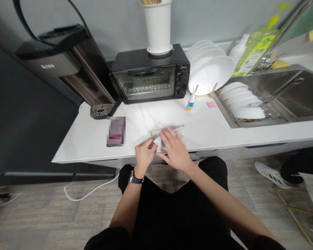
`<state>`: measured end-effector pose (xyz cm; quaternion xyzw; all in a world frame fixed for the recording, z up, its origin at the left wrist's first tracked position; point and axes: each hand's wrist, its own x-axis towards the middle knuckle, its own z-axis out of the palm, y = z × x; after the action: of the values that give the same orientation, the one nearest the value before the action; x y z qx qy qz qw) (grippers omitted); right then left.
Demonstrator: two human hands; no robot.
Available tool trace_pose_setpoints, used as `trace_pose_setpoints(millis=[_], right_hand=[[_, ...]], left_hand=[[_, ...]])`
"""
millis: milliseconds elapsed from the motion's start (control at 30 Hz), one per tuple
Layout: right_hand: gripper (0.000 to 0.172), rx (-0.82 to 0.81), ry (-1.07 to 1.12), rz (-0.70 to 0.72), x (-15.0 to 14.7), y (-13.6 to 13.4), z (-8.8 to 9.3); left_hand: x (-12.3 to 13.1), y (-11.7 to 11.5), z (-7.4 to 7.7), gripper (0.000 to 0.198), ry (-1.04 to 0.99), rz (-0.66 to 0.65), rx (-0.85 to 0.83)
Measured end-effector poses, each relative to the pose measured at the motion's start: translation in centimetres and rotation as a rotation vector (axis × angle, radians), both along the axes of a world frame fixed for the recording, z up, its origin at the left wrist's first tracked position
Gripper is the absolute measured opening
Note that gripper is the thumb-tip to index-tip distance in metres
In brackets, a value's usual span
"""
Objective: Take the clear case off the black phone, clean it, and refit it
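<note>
At the counter's front edge, my left hand (144, 154) is closed, thumb and fingers pinching a small white piece (158, 140) that looks like paper or film. Beside it my right hand (176, 149) lies flat with its fingers stretched out. It rests on a flat, clear, plastic-looking sheet or pouch (181, 130), mostly covered by the hand. What lies beneath the palm is hidden and somewhat blurred. Behind the hands stands a small white squeeze bottle (190, 101) with a blue and yellow label. A pink paper note (211, 104) lies to its right.
A pixelated phone-like object (116, 132) lies left on the white counter (78, 139). Behind stand a black drink dispenser (86, 69), a toaster oven (150, 78) carrying a white cup (158, 27), and upright plates (211, 74). The sink (289, 100) holds bowls; another person's shoe (272, 174) shows right.
</note>
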<state>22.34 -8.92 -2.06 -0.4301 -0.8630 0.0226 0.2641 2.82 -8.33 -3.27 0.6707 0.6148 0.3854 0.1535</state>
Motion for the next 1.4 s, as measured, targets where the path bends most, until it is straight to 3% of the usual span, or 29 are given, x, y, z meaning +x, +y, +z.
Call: trace_pose_setpoints(millis=[67, 133, 300, 400, 467, 567, 633, 700, 800, 867, 933, 1033, 1067, 1233, 1267, 1300, 1400], right_hand=[[0.080, -0.002, -0.027, 0.138, -1.7, -0.9, 0.0], [0.077, -0.007, -0.032, 0.143, -1.6, -0.9, 0.0], [0.076, -0.022, 0.077, -0.250, 3.4, 1.6, -0.5], [0.086, -0.045, 0.085, -0.322, 2.7, 1.5, -0.9], [0.089, -0.047, 0.057, -0.265, 0.4, 0.5, -1.0], [0.078, -0.023, 0.010, -0.060, -2.5, -0.9, -0.8], [0.071, 0.002, -0.028, 0.093, -2.5, -1.0, -0.5], [0.067, 0.017, -0.039, 0.128, -1.1, -0.4, -0.2], [0.064, 0.004, 0.049, -0.130, 0.7, 0.9, 0.1], [0.065, -0.006, 0.116, -0.281, 0.3, 1.0, 0.1], [0.068, -0.011, 0.099, -0.194, -1.2, 0.4, 0.0], [0.071, -0.016, 0.002, 0.086, -2.7, -0.3, -0.1], [0.071, -0.014, -0.003, 0.101, -2.5, -0.3, -0.2], [0.068, -0.004, 0.164, -0.277, 0.3, 1.3, -0.2], [0.070, -0.010, 0.170, -0.291, 0.3, 1.2, -0.2], [0.074, -0.015, 0.150, -0.240, -0.1, 1.0, -0.2], [0.081, -0.016, -0.002, 0.112, -1.7, 0.0, -0.1]], left_hand=[[-0.3, 0.0, -0.1, 0.011, 0.012, -0.008, -0.016], [-0.4, 0.0, -0.1, 0.014, 0.018, -0.001, -0.019], [0.3, -0.1, -0.2, 0.029, 0.017, 0.012, 0.016], [0.4, -0.1, 0.0, 0.029, 0.018, 0.035, 0.016], [0.2, 0.0, 0.0, 0.026, 0.008, 0.032, -0.003], [-0.2, 0.0, 0.0, 0.020, 0.008, 0.013, -0.035], [-0.3, 0.0, -0.1, 0.018, 0.020, 0.020, -0.023], [-0.2, 0.1, -0.1, 0.019, 0.024, 0.034, 0.006], [0.3, 0.1, -0.1, 0.023, 0.014, 0.031, 0.026], [0.4, 0.0, -0.2, 0.024, 0.003, 0.016, 0.039], [0.2, 0.0, -0.2, 0.022, -0.005, -0.005, 0.048], [-0.1, 0.0, -0.3, 0.019, 0.000, -0.020, 0.044], [-0.1, -0.1, -0.3, 0.019, 0.006, -0.017, 0.042], [0.5, 0.1, -0.3, 0.021, 0.032, 0.023, 0.037], [0.5, 0.2, -0.4, 0.020, 0.046, 0.034, 0.033], [0.5, 0.3, -0.5, 0.018, 0.061, 0.046, 0.029], [0.3, 0.5, -0.8, 0.016, 0.097, 0.100, 0.021]])
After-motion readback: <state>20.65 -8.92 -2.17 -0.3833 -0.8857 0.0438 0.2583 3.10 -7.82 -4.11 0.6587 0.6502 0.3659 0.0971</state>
